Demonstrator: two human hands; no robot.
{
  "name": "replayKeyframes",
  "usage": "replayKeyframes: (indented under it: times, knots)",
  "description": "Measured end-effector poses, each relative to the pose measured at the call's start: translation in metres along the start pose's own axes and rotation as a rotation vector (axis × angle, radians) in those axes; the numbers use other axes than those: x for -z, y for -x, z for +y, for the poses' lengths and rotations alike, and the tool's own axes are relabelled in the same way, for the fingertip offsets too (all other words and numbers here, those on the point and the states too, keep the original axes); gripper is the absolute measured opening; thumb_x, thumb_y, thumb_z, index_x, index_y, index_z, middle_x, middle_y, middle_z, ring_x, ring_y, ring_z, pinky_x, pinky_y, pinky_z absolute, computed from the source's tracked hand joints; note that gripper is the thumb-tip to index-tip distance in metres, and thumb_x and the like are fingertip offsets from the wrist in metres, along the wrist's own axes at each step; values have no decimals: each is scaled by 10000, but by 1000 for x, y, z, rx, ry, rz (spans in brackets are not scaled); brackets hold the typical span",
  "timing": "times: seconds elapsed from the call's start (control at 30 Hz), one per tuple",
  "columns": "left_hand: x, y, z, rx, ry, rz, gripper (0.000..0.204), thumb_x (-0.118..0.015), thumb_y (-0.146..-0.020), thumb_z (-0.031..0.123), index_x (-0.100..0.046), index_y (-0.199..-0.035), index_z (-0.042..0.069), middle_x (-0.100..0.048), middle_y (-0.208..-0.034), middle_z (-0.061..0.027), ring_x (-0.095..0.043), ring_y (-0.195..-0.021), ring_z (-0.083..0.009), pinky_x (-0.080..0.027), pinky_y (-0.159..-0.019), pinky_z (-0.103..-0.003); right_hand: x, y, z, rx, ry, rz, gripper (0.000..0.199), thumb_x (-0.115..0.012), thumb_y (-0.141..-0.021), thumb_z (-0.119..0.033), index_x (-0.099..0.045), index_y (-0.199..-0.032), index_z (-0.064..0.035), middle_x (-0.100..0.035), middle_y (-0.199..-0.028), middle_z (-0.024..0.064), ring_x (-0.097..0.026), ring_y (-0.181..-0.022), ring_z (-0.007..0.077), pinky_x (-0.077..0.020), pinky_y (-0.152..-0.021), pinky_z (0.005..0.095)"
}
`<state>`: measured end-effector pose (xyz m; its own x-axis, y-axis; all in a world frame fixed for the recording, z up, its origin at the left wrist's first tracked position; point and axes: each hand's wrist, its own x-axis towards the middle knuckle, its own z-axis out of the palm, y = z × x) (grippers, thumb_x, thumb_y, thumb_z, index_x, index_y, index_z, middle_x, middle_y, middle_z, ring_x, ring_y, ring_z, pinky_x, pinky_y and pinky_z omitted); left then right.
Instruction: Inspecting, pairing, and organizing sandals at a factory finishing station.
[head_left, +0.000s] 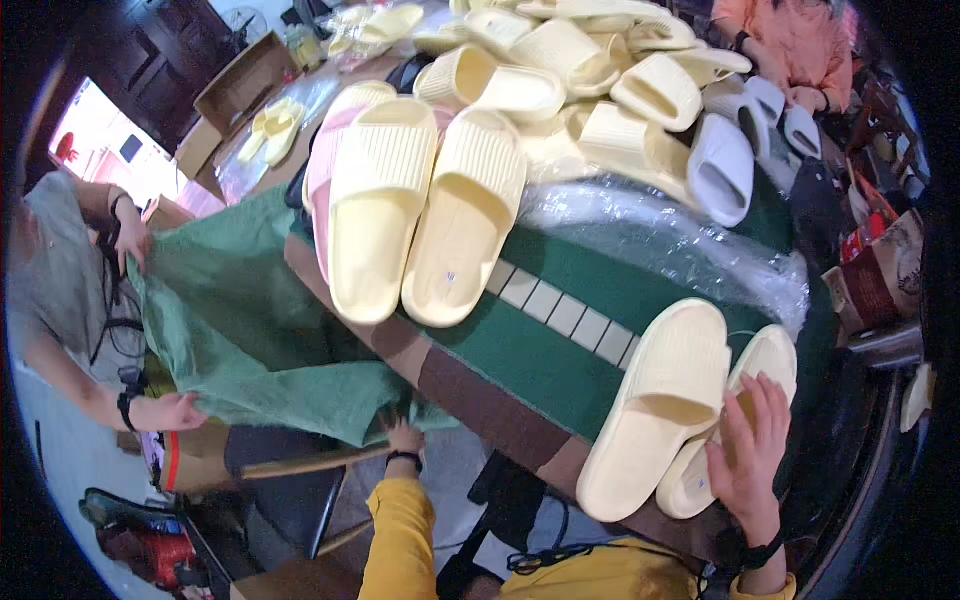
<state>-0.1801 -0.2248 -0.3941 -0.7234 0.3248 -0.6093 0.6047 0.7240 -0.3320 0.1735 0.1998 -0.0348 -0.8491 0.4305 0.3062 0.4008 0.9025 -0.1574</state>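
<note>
My left hand (404, 437) is at the lower edge of a large green sack (260, 310), its fingers closed on the material and partly hidden. My right hand (752, 445) lies with fingers stretched over a cream slipper (770, 362) at the table's near right edge. That hand covers part of the slipper's sole. Close beside it on the left lies a matching cream slipper (655, 410). Further left, another cream pair, a left slipper (380, 215) and a right slipper (465, 220), rests on top of pink slippers (322, 190).
At the left, a co-worker's hands (178, 411) hold the sack's other side. A heap of cream slippers (570, 55) covers the far table, with grey-white slippers (720, 170) at its right. Clear plastic wrap (660, 225) lies before it. Another person in orange (790, 45) stands at the far right.
</note>
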Motion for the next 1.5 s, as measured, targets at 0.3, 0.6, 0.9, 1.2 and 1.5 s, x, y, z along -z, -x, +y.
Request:
replayKeyframes:
  times: [0.3, 0.6, 0.9, 1.2, 1.5]
  knots:
    - [60, 41, -10, 73, 173, 284, 205, -599, -788, 156, -712, -907, 33, -639, -1031, -150, -669, -868, -310, -545, -736, -421, 10, -4, 0, 33, -61, 17, 582, -716, -639, -207, -582, -1196, -102, -485, -1290, 144, -426, -1221, 374, -301, -1038, 544]
    - [201, 190, -8, -104, 112, 594, 231, -642, -794, 301, -686, -774, 75, -641, -868, -153, -669, -745, -313, -538, -653, -412, 5, 2, 6, 69, -167, 55, 622, -675, -675, -146, -513, -1270, -59, -459, -1325, 181, -402, -1255, 405, -278, -1058, 558]
    - [247, 317, -24, -24, 348, 74, 571, -474, -912, 524, -688, -914, -4, -658, -984, -232, -642, -940, -392, -510, -818, -471, 7, 8, -1, 88, -109, 93, 667, -680, -674, -100, -477, -1306, -31, -400, -1386, 199, -336, -1311, 411, -200, -1120, 545]
    - [119, 304, -47, -308, 500, -162, 599, -449, -916, 587, -586, -1231, 97, -656, -1046, -196, -626, -896, -385, -484, -781, -466, 12, 8, -2, 129, -141, 134, 622, -686, -673, -90, -508, -1265, -20, -425, -1355, 201, -370, -1286, 412, -238, -1106, 533]
    - [247, 309, 7, -460, 423, 220, 354, -610, -889, 279, -599, -1191, 95, -658, -967, -167, -626, -898, -361, -505, -774, -456, 11, 11, 15, 99, -395, 276, 410, -654, -767, -54, -576, -1170, -56, -486, -1300, 188, -412, -1258, 407, -325, -1067, 496]
